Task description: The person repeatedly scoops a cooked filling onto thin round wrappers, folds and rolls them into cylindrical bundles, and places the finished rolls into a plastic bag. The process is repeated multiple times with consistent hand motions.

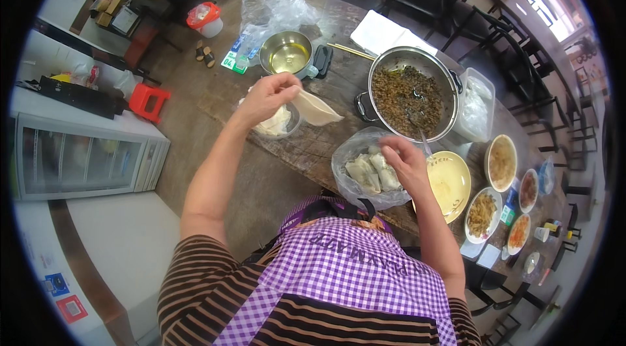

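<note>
My left hand pinches a thin, pale dough wrapper by one end, and the rest hangs free to the right. Below it, partly hidden by the hand, is a clear bowl with more pale wrappers in it. My right hand hovers over the right side of a clear plastic bag, fingers loosely curled and apart, with nothing seen in them. Several folded, filled rolls lie in the bag. Just beyond stands a steel pot of dark minced filling, a spoon resting in it.
A metal pot of yellowish oil stands left of a black case. Chopsticks lie behind. To the right are a yellow plate, a plastic tub and several food dishes. The wooden table edge runs before me.
</note>
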